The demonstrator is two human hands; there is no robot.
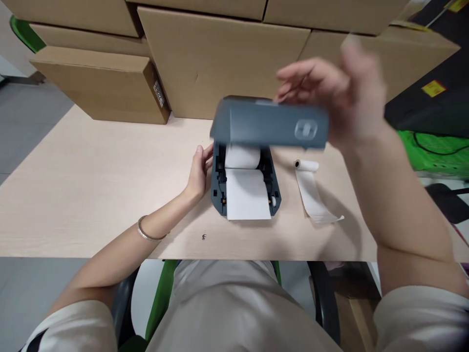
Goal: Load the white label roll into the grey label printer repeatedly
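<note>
A dark blue-grey label printer (274,188) stands on the table with its lid (264,122) raised. Inside lies a white paper roll (242,157), and its paper strip (248,195) runs out over the front edge. My left hand (200,173) rests against the printer's left side, fingers stretched out and partly hidden behind it. At the lid's far right edge is my right hand (333,93), blurred by motion. Its thumb points up, away from the loosely bent fingers, which touch or nearly touch the lid. Lower parts of that hand are hidden behind the lid.
A small paper roll (308,165) with an unrolled strip (317,198) lies right of the printer. Cardboard boxes (223,58) line the table's back, with a flatter box (98,88) at left. A tiny dark scrap (204,236) sits near the front edge.
</note>
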